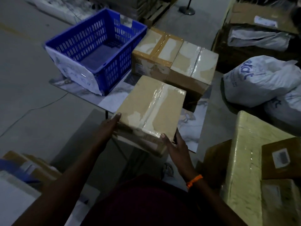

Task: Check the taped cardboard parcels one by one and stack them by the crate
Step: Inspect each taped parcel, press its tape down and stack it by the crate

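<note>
Parcel is sitting between my hands: left hand pressing flat on its side, right hand clasping the near corner. Stiff, tape-slick, seemingly light, so I'm judging bare cardboard edges safest.

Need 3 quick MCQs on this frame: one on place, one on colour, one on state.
1. Where do the brown-taped parcel and the parcel right of it stand?
A. in the crate
B. on the table, right of the crate
C. on the floor

2. What colour is the crate?
A. red
B. blue
C. green

3. The near parcel is:
A. held by both hands
B. held by one hand
C. lying untouched

Key:
1 B: both sit side by side on the table beside the crate.
2 B: its slatted walls are blue.
3 A: the left hand presses its left side and the right hand grips its near right corner.
</note>
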